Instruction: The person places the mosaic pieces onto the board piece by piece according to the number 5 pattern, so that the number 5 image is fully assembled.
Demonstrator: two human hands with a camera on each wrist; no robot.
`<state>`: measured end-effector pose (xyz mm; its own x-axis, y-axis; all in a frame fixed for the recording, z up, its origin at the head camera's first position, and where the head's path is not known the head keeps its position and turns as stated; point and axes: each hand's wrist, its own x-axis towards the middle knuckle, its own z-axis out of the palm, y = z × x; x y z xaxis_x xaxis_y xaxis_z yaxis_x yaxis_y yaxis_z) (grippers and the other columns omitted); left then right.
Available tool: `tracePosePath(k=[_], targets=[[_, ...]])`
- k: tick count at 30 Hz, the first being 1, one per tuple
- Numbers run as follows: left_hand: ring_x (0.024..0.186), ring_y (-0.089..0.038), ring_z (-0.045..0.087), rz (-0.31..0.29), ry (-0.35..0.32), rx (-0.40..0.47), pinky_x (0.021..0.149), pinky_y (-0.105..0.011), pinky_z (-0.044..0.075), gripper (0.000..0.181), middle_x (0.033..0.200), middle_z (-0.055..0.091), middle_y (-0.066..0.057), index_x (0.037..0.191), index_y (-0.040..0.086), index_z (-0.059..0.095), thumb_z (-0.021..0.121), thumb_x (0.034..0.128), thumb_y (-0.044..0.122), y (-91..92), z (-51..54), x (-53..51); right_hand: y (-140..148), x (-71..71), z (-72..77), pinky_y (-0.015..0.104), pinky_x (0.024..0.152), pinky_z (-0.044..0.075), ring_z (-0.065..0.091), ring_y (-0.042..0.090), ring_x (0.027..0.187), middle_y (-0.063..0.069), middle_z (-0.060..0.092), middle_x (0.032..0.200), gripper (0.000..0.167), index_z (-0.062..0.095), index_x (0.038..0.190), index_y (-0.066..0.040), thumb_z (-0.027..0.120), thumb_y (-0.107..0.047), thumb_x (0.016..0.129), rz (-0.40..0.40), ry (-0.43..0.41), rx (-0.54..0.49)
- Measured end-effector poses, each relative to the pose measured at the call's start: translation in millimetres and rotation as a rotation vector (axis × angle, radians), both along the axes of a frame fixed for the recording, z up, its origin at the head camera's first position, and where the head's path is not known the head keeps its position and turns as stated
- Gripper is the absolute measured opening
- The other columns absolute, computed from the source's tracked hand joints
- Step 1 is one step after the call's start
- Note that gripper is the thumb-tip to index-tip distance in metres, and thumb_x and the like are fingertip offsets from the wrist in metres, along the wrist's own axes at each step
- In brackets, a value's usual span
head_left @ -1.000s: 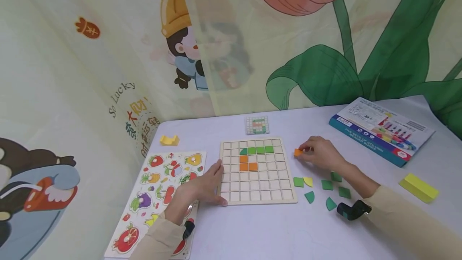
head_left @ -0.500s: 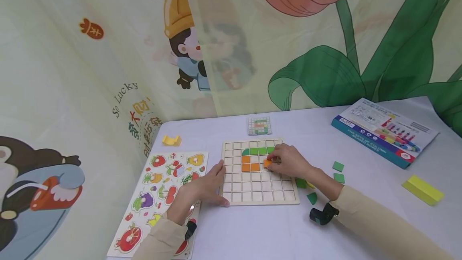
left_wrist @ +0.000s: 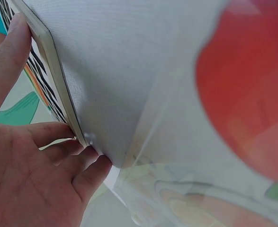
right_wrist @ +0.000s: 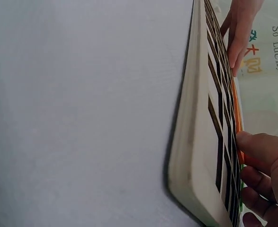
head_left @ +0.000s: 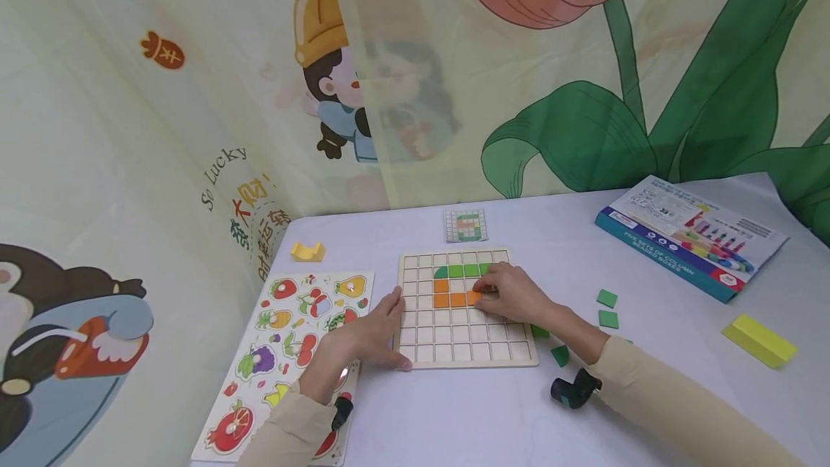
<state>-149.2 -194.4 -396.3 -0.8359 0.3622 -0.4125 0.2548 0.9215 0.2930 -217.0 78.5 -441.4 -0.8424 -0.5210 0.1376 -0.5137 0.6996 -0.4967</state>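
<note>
1. Orange tile (head_left: 473, 298) observed at the right end of a short row of orange tiles (head_left: 458, 300) on the grid board (head_left: 454, 354). I cannot tell from here whether it sits flat in its cell.
2. Right hand (head_left: 519, 292): grip narrow, apparently pinching the tile between thumb and fingers at its right side. A light hold is advised; square the edges with the grid lines, then press straight down.
3. Left hand (head_left: 372, 331): fingers spread wide, touching the board's left side, thumb by the near left corner. Judged adequate bracing; it should counter any leftward push.
4. Risk noted: the right fingers lie close to the green row (head_left: 457, 271) on the far side. A careless lift could dislodge its right end; withdraw upward, then right.
5. Check recommended before release: compare position with the patterned card (head_left: 465, 225) beyond the board. Its cells are too small for me to verify.
</note>
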Motion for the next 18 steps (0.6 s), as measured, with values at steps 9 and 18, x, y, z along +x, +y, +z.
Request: tracePosePath(k=[9, 18], targets=[[0.15, -0.028, 0.017, 0.008, -0.004, -0.001, 0.113, -0.043, 0.037, 0.107, 0.164, 0.007, -0.011, 0.154, 0.002, 0.02, 0.081, 0.0755, 0.042, 0.9, -0.4, 0.5, 6, -1.1, -4.6, 0.026, 0.073, 0.04, 0.046, 0.011, 0.082, -0.006, 0.062, 0.089, 0.022, 0.076, 0.101, -0.013, 0.077, -0.024, 0.081, 0.015, -0.036, -0.042], [0.15, -0.029, 0.017, 0.007, -0.009, -0.002, 0.113, -0.043, 0.036, 0.107, 0.164, 0.006, -0.012, 0.154, 0.002, 0.019, 0.081, 0.0758, 0.042, 0.8, 0.8, 0.1, 38, -1.9, 2.0, 0.027, 0.075, 0.046, 0.051, 0.015, 0.09, -0.003, 0.064, 0.098, 0.031, 0.073, 0.111, -0.015, 0.077, -0.024, 0.082, -0.029, -0.171, -0.1]])
